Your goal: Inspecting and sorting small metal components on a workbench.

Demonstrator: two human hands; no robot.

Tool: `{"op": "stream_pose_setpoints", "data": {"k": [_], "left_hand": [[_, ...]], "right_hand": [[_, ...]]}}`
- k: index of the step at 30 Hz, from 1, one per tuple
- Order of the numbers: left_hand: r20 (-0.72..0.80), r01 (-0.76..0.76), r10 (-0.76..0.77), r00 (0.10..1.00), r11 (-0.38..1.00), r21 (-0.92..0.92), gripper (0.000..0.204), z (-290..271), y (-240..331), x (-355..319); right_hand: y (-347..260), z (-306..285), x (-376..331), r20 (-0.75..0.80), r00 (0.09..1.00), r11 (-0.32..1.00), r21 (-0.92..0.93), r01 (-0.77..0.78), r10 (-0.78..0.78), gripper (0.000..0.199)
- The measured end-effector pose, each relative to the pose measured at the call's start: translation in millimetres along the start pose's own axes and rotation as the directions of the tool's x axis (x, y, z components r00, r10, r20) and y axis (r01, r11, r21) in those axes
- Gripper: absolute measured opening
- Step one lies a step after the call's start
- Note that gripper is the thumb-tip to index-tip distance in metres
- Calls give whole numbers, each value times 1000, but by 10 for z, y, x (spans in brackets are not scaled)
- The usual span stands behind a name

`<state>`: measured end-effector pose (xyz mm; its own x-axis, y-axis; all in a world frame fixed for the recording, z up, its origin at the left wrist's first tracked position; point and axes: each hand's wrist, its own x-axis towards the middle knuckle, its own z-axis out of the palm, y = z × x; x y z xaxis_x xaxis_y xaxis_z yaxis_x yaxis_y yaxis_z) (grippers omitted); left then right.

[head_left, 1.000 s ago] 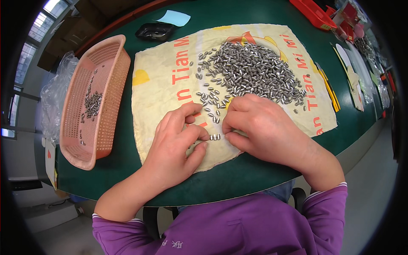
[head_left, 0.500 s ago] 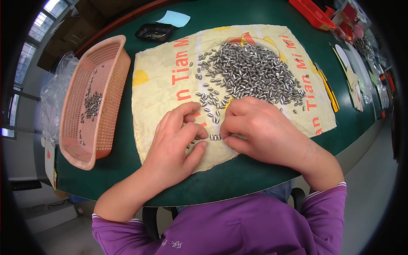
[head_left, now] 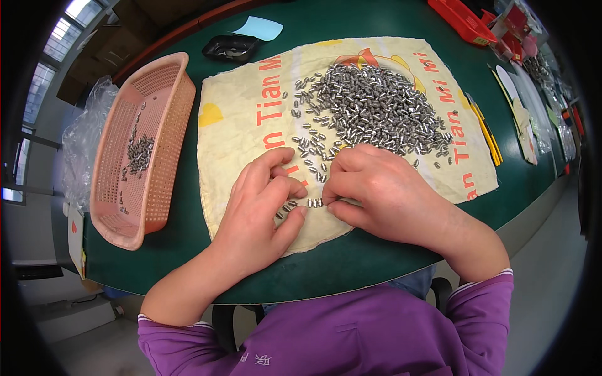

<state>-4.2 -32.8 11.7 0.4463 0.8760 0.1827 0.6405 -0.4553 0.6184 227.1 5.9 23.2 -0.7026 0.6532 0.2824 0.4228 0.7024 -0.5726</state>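
A large heap of small silvery barrel-shaped metal parts [head_left: 376, 106] lies on a pale yellow printed cloth [head_left: 235, 135]. Between my hands, a short row of metal parts [head_left: 315, 203] sits side by side near the cloth's front edge. My right hand [head_left: 382, 188] is closed, its thumb and forefinger pinching at the right end of that row; the fingers partly hide what they grip. To the left, my left hand [head_left: 260, 207] rests on the cloth with fingers bent and apart. A few loose parts [head_left: 286, 208] show beneath its fingers, partly covered.
A pink plastic basket [head_left: 175, 135] holding some metal parts stands on the left, with a clear plastic bag [head_left: 84, 144] beyond it. At the back are a black tray [head_left: 231, 48] and blue paper [head_left: 259, 28]. Right of the cloth lies a yellow cutter [head_left: 486, 135]; a red bin [head_left: 461, 22] is farther back.
The view has shifted slightly. Both hands hold nearly the same pose, and a little more of the parts beneath my left hand shows.
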Motion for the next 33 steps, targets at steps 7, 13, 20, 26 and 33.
{"op": "stream_pose_setpoints", "data": {"k": [7,13,20,26,33], "left_hand": [[0,-16,16,1000,1000,10,25,-10,2,12],[-5,-5,5,1000,1000,-1,24,-3,-1,4],[-93,7,-12,996,999,-54,18,84,-33,18],[-91,19,-30,995,994,-112,18,93,-60,11],[-65,21,-28,998,994,-103,18,64,-41,10]], "right_hand": [[15,17,-9,-8,1000,1000,4,1,-1,6],[-2,30,1,-24,999,999,0,-35,35,10],[-21,176,6,-54,996,997,-22,-69,67,15],[-48,204,8,-73,995,998,12,-69,69,14],[-51,184,-7,-23,996,994,69,-90,92,16]]}}
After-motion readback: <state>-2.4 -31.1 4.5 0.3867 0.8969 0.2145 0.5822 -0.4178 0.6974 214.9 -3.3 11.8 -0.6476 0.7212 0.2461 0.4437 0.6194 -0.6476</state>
